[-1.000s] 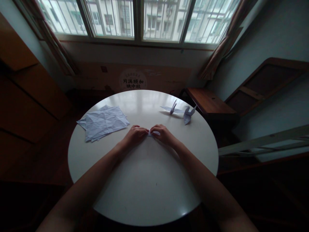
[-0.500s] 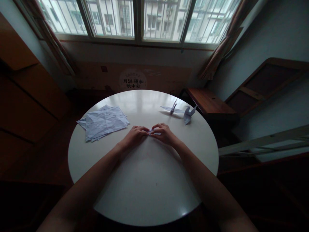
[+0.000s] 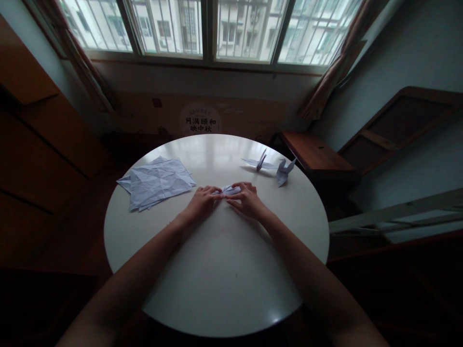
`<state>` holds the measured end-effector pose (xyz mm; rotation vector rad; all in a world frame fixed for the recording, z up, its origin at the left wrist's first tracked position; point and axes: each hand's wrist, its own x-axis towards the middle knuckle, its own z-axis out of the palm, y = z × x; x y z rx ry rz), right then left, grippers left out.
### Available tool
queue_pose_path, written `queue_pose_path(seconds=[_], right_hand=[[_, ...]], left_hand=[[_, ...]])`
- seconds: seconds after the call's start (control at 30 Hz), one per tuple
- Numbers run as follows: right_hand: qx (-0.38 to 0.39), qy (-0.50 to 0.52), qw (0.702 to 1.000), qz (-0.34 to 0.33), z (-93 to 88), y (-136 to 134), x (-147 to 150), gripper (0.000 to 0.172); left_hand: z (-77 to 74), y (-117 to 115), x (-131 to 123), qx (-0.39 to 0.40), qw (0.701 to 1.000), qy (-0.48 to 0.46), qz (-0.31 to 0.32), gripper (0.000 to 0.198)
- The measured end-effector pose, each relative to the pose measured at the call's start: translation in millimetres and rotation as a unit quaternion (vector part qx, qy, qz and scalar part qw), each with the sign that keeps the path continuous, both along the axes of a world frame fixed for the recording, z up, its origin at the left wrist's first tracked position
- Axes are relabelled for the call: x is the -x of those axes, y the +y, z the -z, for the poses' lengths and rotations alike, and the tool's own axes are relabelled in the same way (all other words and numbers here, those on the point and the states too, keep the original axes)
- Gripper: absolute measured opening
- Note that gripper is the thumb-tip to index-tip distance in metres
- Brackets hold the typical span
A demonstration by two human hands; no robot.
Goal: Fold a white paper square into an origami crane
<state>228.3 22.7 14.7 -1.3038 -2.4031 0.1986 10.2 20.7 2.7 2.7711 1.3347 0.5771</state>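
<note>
Between my two hands, near the middle of the round table, is a small piece of folded paper (image 3: 228, 190), pale and partly covered by the fingers. My left hand (image 3: 205, 198) pinches its left side, fingertips pressed together on it. On the other side my right hand (image 3: 246, 197) has its fingers curled over the paper, thumb at the near edge. The exact fold under the fingertips is too small to make out.
A stack of creased paper sheets (image 3: 161, 183) lies left on the white table (image 3: 217, 270). Two folded paper cranes, one (image 3: 261, 161) behind the other (image 3: 284, 172), stand at the back right. Beyond the table's right edge is a wooden bench (image 3: 314, 152).
More of the folded paper shows between my hands now. My right fingers have lifted and spread slightly over it, while the left hand has barely shifted.
</note>
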Motion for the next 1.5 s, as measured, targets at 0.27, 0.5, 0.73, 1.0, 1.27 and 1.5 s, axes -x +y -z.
queue_pose_path(seconds=[0.27, 0.5, 0.73, 1.0, 1.27, 1.5], right_hand=[[0.040, -0.006, 0.997, 0.072, -2.1, 7, -10, 0.025], [0.043, 0.014, 0.991, 0.126, 2.6, 16, -21, 0.025], [0.043, 0.068, 0.990, 0.116, 11.5, 24, -21, 0.020], [0.033, 0.083, 0.991, 0.102, 13.9, 23, -22, 0.019], [0.013, 0.094, 0.994, 0.052, 18.8, 26, -22, 0.016], [0.017, 0.098, 0.994, 0.035, 18.0, 24, -20, 0.014]], left_hand=[[-5.4, -2, -1, 0.007, 1.000, 0.013, 0.002, 0.034], [-3.1, -1, 0, 0.008, 1.000, 0.004, 0.006, 0.032], [-1.4, 0, 3, 0.010, 1.000, -0.001, 0.022, 0.034], [-4.8, -1, 3, 0.017, 0.999, -0.006, 0.029, 0.033], [-7.7, -4, 0, -0.006, 1.000, -0.017, 0.010, 0.021], [-8.9, -1, -1, -0.001, 1.000, -0.020, -0.013, 0.020]])
